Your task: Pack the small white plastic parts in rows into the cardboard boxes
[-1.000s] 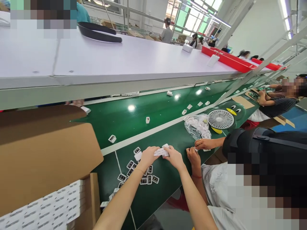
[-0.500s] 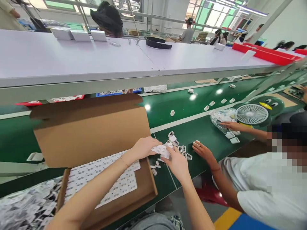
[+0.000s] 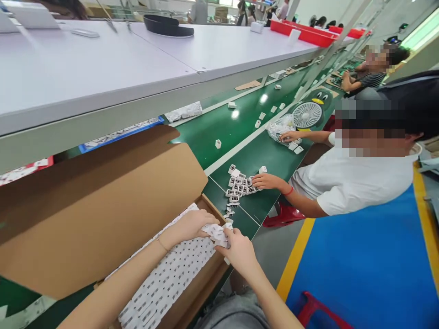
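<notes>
My left hand (image 3: 197, 225) and my right hand (image 3: 239, 250) are closed together on a cluster of small white plastic pieces (image 3: 214, 232). Both hands are over the right end of an open cardboard box (image 3: 212, 208). Inside the box, white pieces with dark markings (image 3: 171, 272) lie in tight rows. Beyond my hands, on the green table, sits a group of white housings with dark slots (image 3: 240, 185). A few small loose white parts (image 3: 229, 210) lie between that group and the box.
At right, a co-worker's hand (image 3: 269, 181) touches the housings; the other hand (image 3: 291, 136) is at a clear plastic bag (image 3: 279, 128). Behind it stands a penguin-shaped fan (image 3: 307, 114). The raised lid (image 3: 113, 205) and a white shelf (image 3: 103, 68) border the far side.
The view has turned to the right. My hands, still holding the white pieces, have come back from beside the housings to the box. The co-worker's nearer hand has moved onto the housings.
</notes>
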`<state>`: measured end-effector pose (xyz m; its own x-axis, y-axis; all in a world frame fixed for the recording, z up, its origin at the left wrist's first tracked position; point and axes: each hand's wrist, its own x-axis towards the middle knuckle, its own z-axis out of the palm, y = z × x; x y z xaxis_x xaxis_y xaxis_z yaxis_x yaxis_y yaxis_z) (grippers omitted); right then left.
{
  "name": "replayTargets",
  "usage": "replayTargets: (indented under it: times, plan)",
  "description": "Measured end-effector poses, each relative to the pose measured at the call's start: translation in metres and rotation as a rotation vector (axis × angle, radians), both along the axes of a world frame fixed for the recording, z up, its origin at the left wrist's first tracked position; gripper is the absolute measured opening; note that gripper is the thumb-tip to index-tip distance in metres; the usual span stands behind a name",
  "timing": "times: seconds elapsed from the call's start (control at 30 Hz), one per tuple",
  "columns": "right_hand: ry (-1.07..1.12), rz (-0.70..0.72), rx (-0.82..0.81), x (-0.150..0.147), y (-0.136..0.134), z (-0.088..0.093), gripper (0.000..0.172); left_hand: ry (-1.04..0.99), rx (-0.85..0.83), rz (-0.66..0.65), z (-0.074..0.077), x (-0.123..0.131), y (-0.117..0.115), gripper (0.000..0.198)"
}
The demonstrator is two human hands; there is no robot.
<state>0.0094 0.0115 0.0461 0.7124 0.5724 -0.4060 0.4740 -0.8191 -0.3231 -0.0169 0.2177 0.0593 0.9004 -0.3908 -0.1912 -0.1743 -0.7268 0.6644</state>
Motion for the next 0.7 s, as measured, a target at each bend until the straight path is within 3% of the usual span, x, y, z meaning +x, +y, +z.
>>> replayTargets:
  times: [0.2,0.33,0.53,0.7]
  plan:
    - [0.028,-0.094,-0.148,-0.009,0.032,-0.034,0.037,0.017,-0.040,-0.140,-0.023,0.036,0.022,0.036]
    - [0.009,-0.145,-0.163,-0.012,0.048,-0.054,0.043,0.055,-0.036,-0.195,-0.029,0.057,0.034,0.034]
    - [0.059,-0.168,-0.105,-0.011,0.045,-0.056,0.050,-0.051,0.047,-0.259,-0.035,0.055,0.043,0.030]
    - [0.144,-0.189,-0.029,-0.004,0.040,-0.052,0.059,-0.137,0.048,-0.187,-0.044,0.046,0.046,0.027]
